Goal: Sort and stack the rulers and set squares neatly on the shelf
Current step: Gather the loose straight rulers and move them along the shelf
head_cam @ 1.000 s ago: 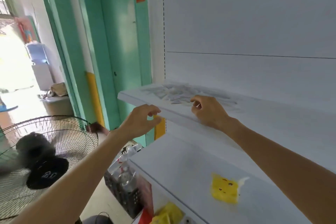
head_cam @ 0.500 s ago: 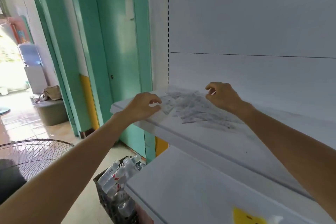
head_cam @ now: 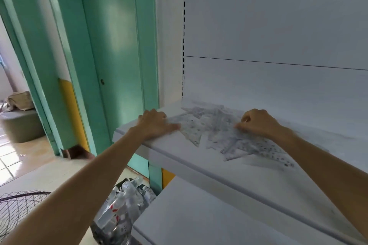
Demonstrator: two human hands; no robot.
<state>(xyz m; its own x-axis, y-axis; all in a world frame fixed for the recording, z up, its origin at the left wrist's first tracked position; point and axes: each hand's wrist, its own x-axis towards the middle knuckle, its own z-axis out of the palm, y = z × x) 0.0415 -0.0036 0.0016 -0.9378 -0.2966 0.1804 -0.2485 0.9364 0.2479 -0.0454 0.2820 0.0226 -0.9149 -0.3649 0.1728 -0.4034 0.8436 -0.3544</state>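
Both hands are down on the shelf (head_cam: 179, 157) now. A second ago the left hand (head_cam: 157, 125) was hanging in front of the shelf edge with its fingers curled, and the right hand (head_cam: 256, 123) had lifted off to the far side half a second back. So as far as I can judge, the reaching-in part is over and the actual sorting is about to start. Nothing is stacked yet.

The pile of clear rulers and set squares (head_cam: 215, 129) is still a loose fan spread across the left part of that shelf, pieces overlapping at all angles, with one set square's point sticking out toward the front edge.

Left hand lies flat at the shelf's left end, fingers stretched out toward the pile, tips touching its left edge. It isn't grasping anything, more like pressing or bracing. It's a bit blurred, though.

Right hand sits on the right-middle of the pile, knuckles up and fingers curled under. Thumb and fingertips look pinched on a piece of the clear plastic, but I can't tell which piece since it's all see-through. Both forearms come up from below, wrists about level with the shelf.

Below that are a lower shelf (head_cam: 219, 215) and a crate of plastic bottles (head_cam: 123, 211) on the floor.
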